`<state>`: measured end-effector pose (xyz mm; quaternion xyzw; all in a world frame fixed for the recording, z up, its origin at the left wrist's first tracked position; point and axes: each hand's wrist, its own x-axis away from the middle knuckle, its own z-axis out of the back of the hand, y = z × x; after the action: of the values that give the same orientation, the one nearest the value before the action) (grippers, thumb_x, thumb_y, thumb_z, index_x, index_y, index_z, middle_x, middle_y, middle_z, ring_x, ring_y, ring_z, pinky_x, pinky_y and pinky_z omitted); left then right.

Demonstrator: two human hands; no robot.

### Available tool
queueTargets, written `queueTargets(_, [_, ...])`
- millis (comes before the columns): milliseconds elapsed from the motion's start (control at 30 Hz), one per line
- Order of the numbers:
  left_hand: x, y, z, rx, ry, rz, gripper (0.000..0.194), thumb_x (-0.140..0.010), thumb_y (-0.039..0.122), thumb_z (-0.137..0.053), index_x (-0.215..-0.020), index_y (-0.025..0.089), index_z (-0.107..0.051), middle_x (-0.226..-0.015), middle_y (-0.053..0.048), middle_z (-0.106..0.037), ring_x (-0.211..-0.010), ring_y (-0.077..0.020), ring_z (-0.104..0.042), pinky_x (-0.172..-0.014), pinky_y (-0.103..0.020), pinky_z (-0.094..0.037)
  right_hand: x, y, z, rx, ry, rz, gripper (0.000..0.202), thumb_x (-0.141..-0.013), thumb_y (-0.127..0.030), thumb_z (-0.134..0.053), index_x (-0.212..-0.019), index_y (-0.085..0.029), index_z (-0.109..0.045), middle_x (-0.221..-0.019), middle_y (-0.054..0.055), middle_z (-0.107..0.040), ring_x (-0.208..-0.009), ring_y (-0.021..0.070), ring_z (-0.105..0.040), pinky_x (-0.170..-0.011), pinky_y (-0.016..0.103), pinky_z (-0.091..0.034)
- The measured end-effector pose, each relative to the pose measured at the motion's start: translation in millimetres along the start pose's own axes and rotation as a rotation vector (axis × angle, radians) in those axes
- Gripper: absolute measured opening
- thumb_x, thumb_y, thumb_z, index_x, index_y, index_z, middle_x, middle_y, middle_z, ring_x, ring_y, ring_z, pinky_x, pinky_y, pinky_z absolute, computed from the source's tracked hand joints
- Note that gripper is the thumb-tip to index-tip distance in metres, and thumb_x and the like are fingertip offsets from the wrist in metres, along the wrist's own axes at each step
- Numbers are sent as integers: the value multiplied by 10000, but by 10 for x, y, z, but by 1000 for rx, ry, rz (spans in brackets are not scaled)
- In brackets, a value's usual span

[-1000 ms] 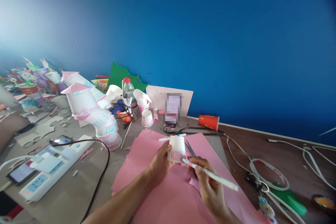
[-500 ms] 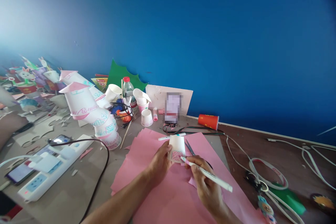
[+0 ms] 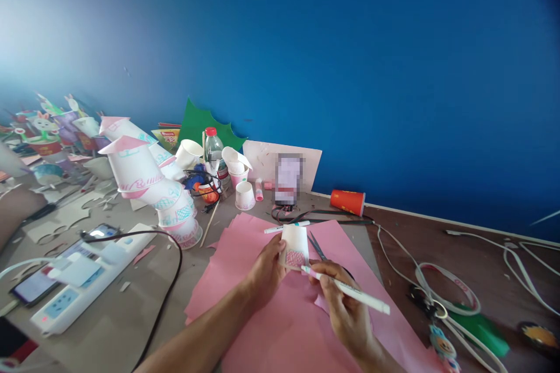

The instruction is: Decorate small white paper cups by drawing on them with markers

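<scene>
My left hand [image 3: 269, 262] grips a white paper cup [image 3: 295, 240] by its left side, above the pink paper sheets [image 3: 266, 332]. A pink crosshatched band runs round the cup near its wide rim, which faces down toward me. Between the fingers of my right hand [image 3: 345, 303] is a white marker [image 3: 363, 297]. The marker's pink tip end is at the cup's lower right edge; whether it touches cannot be made out. Scissors [image 3: 317, 245] lie just right of the cup, partly hidden by my right hand. Another marker [image 3: 280, 229] rests behind the cup.
To the left stand stacked decorated paper cups [image 3: 175, 204] and a power strip [image 3: 61, 309] with cables. At the back are a bottle [image 3: 213, 145], a propped phone [image 3: 289, 178] and a red cup [image 3: 347, 202]. Cords and keys [image 3: 437, 309] lie right. Another person's arm [image 3: 20, 210] shows far left.
The marker tip in my right hand has shifted slightly downward from the crosshatched band to the cup's lower edge. My left hand and the cup have hardly moved.
</scene>
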<state>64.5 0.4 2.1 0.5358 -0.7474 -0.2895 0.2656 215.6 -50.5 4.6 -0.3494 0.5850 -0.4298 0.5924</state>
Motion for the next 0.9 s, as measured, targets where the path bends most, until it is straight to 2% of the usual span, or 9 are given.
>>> queueTargets(200, [-21,-25,43,30,48,26,236,-834,318,-602,-1004,162,-653,-904,-57,-699,-913,-225,-623,-814,-320,-460,30,45,5,-191,64,-109,248,-927,-433,-572,-882,-230,-708,-786,45,-670,-629,159,-611,-527,240,-524])
queueTargets(300, [-28,-29,41,44,36,26,215,-838,314,-597,-976,156,-645,-885,-56,-696,-906,-224,-624,-804,-315,-461,27,54,-3,-234,100,-167,245,-912,-440,-595,-867,-224,-703,-764,37,-657,-625,155,-594,-547,252,-527])
queueTargets(500, [-7,15,-24,29,52,32,207,-812,323,-616,-943,164,-636,-846,-43,-691,-863,-216,-634,-772,-305,-469,7,6,-14,-120,18,-51,238,-939,-420,-553,-956,-236,-703,-784,50,-684,-677,183,-648,-525,247,-524])
queueTargets(600, [1,27,-32,30,48,34,182,-810,312,-614,-922,169,-632,-865,-47,-694,-867,-216,-634,-776,-305,-466,-2,-15,-17,-49,8,-22,216,-940,-403,-552,-950,-247,-702,-774,46,-690,-635,178,-638,-503,245,-519])
queueTargets(733, [1,19,-9,24,-2,27,197,-839,301,-571,-964,167,-642,-891,-54,-698,-874,-215,-631,-776,-306,-464,6,5,-13,-36,10,-41,228,-941,-409,-546,-923,-246,-704,-735,34,-669,-592,162,-600,-473,231,-493])
queueTargets(900, [-12,7,10,35,16,27,205,-834,300,-590,-966,153,-645,-900,-67,-707,-884,-221,-637,-778,-307,-467,28,90,-12,-172,58,-129,237,-927,-422,-578,-879,-227,-702,-744,23,-649,-595,140,-566,-519,231,-488])
